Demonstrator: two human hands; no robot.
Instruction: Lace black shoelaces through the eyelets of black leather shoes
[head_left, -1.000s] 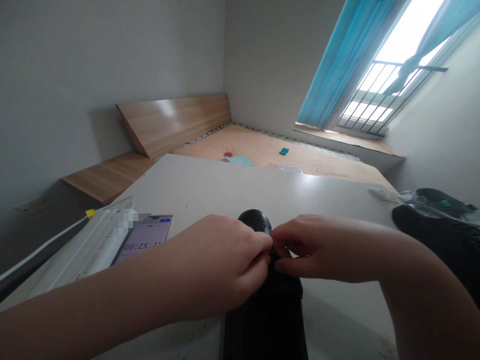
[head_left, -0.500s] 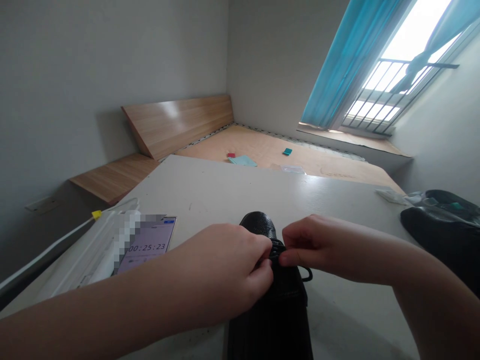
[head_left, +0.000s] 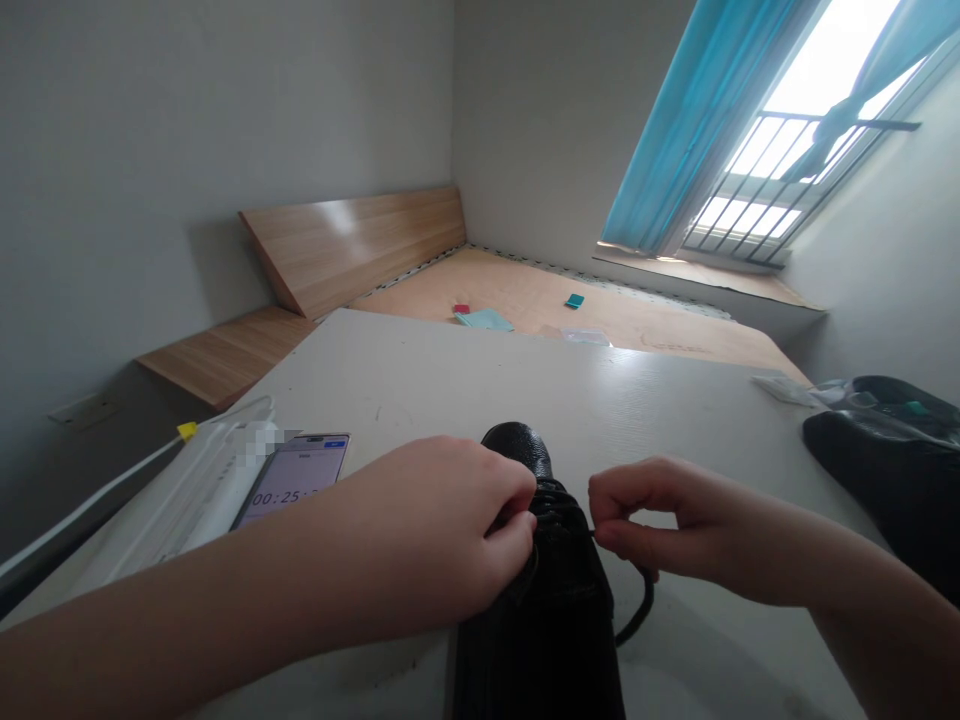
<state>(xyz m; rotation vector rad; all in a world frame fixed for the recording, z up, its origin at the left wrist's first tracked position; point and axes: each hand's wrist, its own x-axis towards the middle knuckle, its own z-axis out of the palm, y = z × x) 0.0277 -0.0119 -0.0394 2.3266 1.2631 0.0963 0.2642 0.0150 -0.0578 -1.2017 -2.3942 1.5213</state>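
A black lace-up shoe point(head_left: 564, 585) lies on the white table in front of me, its rounded toe pointing away. On the shoe's right side, my right hand point(head_left: 645, 525) is closed in a pinch on a black shoelace point(head_left: 643, 608), whose loose end curves down below the fingers. My left hand point(head_left: 472, 535) is closed at the left edge of the lacing, thumb against bent fingers. A dark strand of lace seems to hang under it, though its fingertips are partly hidden. The crossed laces show between both hands.
On the left of the white table point(head_left: 420, 370) are a phone point(head_left: 306, 470) showing a timer and a clear plastic case point(head_left: 202, 490). More black shoes point(head_left: 877, 460) with clear plastic stand at right. Beyond lies a bed board point(head_left: 645, 325) with small cloths and packets.
My right hand has moved away from the lacing to the right, drawing the lace out beside the shoe. My left hand has shifted slightly left, exposing more of the laces.
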